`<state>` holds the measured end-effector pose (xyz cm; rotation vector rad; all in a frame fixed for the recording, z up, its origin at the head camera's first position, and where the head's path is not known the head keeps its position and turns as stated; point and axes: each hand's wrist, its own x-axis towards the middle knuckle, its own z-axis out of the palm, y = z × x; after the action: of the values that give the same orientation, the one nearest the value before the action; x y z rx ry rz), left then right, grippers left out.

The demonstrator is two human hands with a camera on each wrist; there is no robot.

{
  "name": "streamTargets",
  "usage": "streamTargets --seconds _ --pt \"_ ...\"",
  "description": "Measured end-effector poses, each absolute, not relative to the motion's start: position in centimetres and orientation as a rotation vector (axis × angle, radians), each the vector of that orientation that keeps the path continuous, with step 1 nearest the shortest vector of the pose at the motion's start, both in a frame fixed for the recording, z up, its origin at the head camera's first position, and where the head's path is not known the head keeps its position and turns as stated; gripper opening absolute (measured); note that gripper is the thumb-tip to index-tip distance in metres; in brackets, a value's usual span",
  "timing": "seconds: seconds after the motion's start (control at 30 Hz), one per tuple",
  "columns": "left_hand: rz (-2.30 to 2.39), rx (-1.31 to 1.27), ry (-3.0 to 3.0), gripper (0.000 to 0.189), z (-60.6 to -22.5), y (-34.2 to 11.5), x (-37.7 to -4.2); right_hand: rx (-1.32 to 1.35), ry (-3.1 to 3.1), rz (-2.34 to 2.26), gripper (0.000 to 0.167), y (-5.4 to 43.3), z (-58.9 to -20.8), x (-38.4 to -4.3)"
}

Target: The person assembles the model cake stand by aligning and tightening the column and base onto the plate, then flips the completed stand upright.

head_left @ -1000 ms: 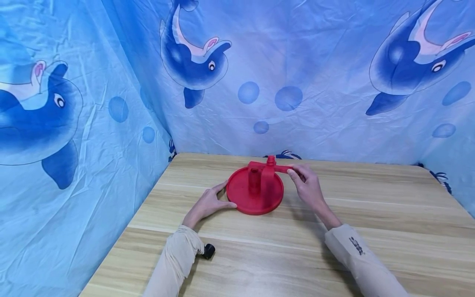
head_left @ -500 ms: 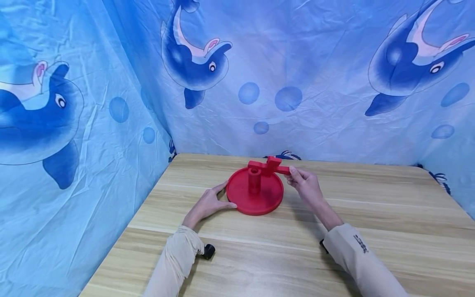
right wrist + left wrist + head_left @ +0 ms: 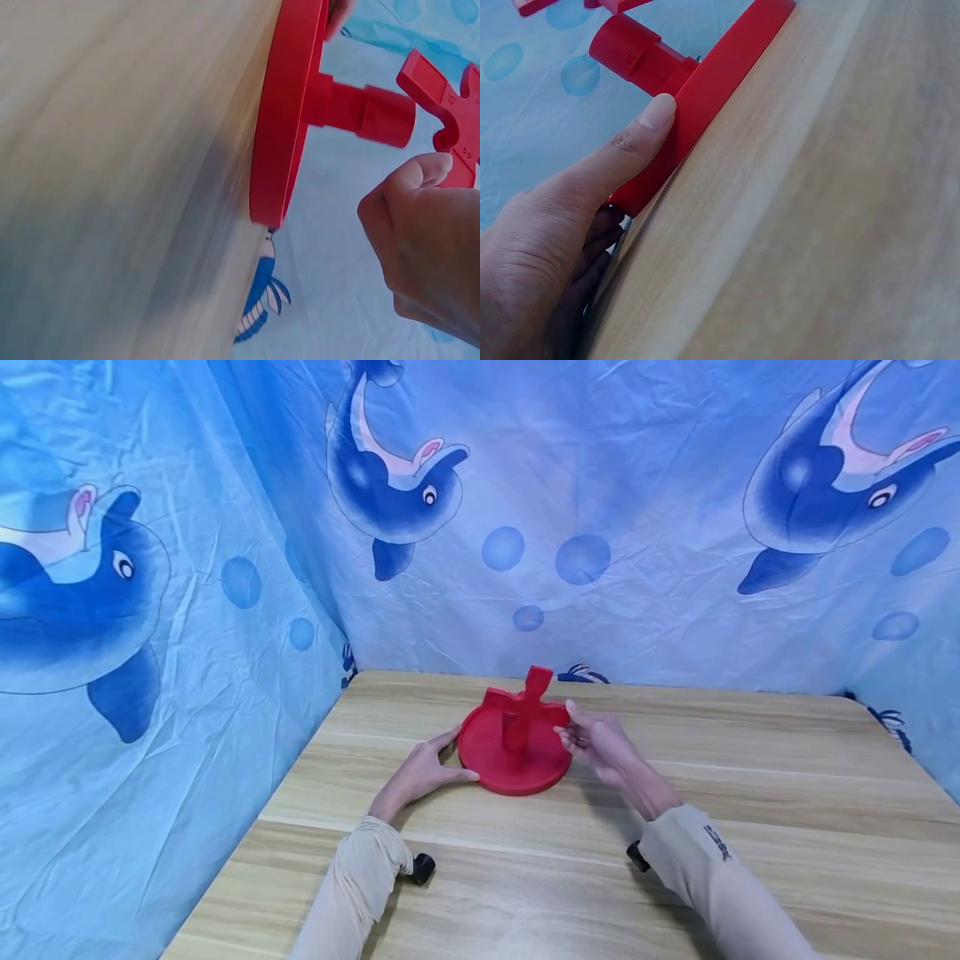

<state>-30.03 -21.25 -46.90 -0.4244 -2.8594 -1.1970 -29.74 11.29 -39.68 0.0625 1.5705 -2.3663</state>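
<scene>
A round red base (image 3: 491, 779) with a low rim lies flat on the table, and a red cylindrical post (image 3: 386, 116) stands up from its middle. My left hand (image 3: 418, 774) holds the base's left edge, thumb (image 3: 658, 112) on the near rim and fingers round the far side. My right hand (image 3: 609, 750) pinches one arm of a red cross-shaped piece (image 3: 529, 700) between thumb and fingers. The cross is tilted and hangs over the post; both wrist views show a gap between them. Part of the post is hidden behind the cross in the head view.
The wood-grain table (image 3: 525, 877) extends on all sides of the base. Blue cloth with dolphin prints (image 3: 405, 485) hangs behind and to the left. Small black devices (image 3: 423, 867) sit at both wrists.
My right hand has moved left and turned the cross-shaped piece, so one arm now points up and its centre is over the post. My left hand and the base have stayed put.
</scene>
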Motion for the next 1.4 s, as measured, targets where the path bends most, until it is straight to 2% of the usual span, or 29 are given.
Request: streamTargets --seconds 0.83,1.0,1.4 --pt "-1.226 -0.409 -2.852 0.105 -47.2 -21.3 -29.9 0.120 1.735 -2.244 0.042 9.0 -40.1 -31.0" --pt "-1.228 -0.405 -2.867 0.105 -47.2 -21.3 -29.9 0.021 1.872 -2.258 0.043 9.0 -40.4 -30.5" --pt "-1.201 -0.413 -2.870 0.105 -47.1 -21.3 -30.2 -0.229 2.012 -2.346 0.035 8.8 -41.0 -30.1"
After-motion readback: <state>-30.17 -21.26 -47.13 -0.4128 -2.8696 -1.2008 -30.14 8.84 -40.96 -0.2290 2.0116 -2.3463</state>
